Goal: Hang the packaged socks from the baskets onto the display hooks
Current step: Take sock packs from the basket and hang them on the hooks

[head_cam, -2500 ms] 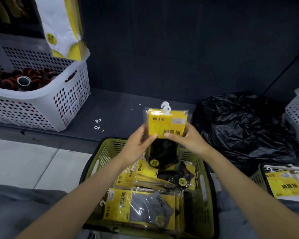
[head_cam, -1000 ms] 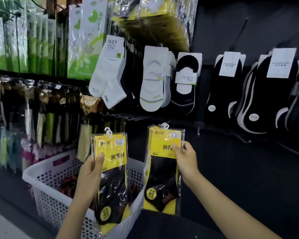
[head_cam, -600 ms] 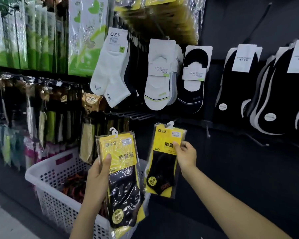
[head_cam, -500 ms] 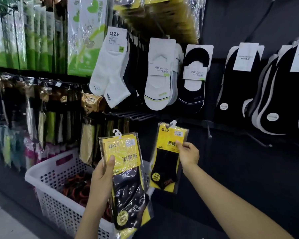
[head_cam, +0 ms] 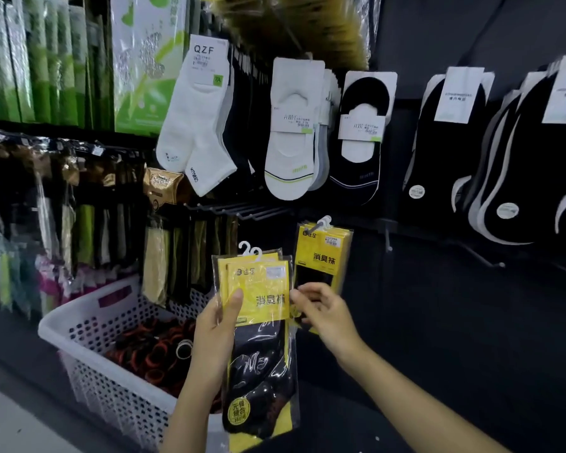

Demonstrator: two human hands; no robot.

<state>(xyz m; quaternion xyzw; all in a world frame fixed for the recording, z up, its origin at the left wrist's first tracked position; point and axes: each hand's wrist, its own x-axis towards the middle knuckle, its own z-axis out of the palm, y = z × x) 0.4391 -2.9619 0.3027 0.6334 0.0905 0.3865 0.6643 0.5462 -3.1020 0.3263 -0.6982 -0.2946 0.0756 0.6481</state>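
White basket [head_cam: 111, 397], lower left, under the hanging goods, holding dark rings [head_cam: 151, 354] edged in red. Left grip [head_cam: 216, 328], raised in front of the basket's right end, clamped on a bundle of sock packs [head_cam: 258, 308]: thumb flat across the yellow card, fingers hidden behind; two white hanger tabs show at the top of the bundle, which stands upright with its black socks reaching below the palm. Hung sock pack [head_cam: 322, 256], just right of and behind the bundle, suspended by its white tab from a display hook [head_cam: 313, 228] on the dark panel, below a row of white socks [head_cam: 193, 125] and black ones. Right grip [head_cam: 324, 308], in front of the lower part of the hung sock pack and just beside the right edge of the held bundle; fingers loosely bent and blurred, and whether they touch either pack cannot be told. Second hook [head_cam: 481, 256], farther right, jutting from the same panel
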